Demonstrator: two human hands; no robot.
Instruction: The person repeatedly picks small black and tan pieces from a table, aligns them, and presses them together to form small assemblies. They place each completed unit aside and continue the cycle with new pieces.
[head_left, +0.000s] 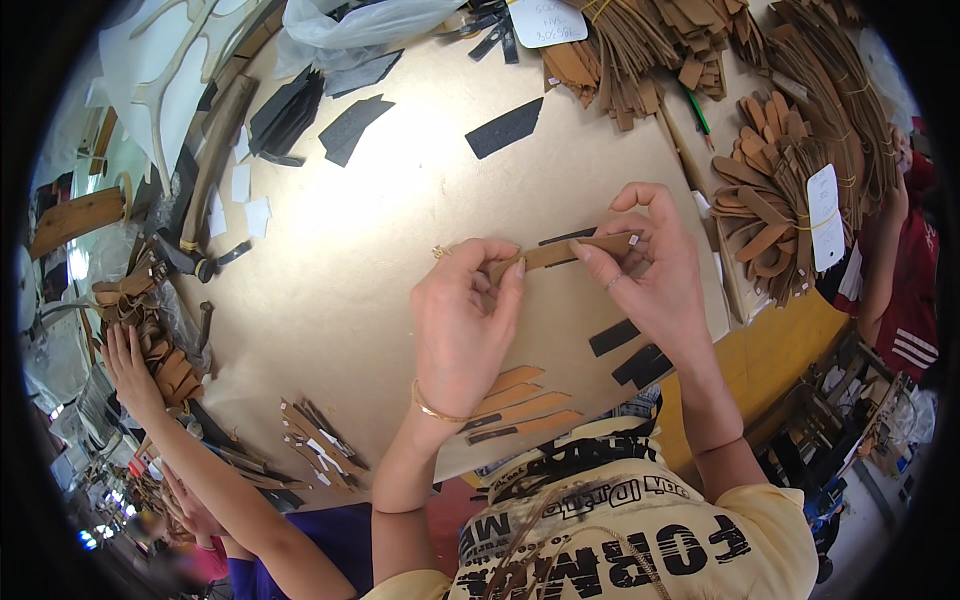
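Between my two hands stretches a narrow brown leather strip (553, 254), with a small pale tag near its right end. My left hand (468, 300) pinches the strip's left end between thumb and fingers. At the other end my right hand (645, 262) grips it with thumb and fingers, the index finger raised. A black strip (568, 237) shows just behind the brown one; whether it touches it I cannot tell. Closer to my body lie several brown strips (530, 400) beside my left wrist. Black pieces (640, 366) rest near my right forearm.
Black pieces (503, 128) lie farther back on the table (330, 260). Bundled brown straps (770, 190) fill the right and back edges, near a green pencil (698, 112). A hammer (185, 255) lies at left. Another person's hand (128, 365) touches a brown bundle (175, 375).
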